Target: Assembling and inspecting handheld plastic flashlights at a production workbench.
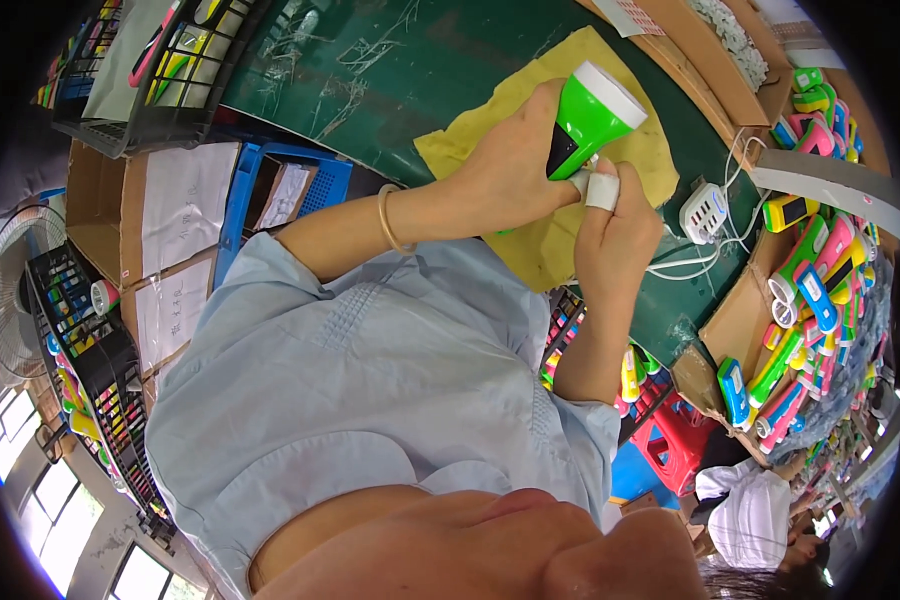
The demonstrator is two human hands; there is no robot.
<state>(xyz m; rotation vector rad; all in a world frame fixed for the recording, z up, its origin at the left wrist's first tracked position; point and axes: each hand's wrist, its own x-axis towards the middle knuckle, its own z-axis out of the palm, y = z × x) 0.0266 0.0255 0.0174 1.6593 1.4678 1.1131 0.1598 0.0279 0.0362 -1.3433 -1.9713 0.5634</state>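
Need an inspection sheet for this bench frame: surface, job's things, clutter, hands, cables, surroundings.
Surface: dark green scratched bench top, yellow cloth spread on it.
Job's things: green flashlight with white front ring, held above the cloth.
Clutter: cardboard boxes of coloured flashlights at the bench edge.
Hands: left hand wraps the flashlight body; right hand, with a taped finger, touches its lower end.
Cables: white charger block with white leads.
Surroundings: black crates, red stool, another person's white cap.
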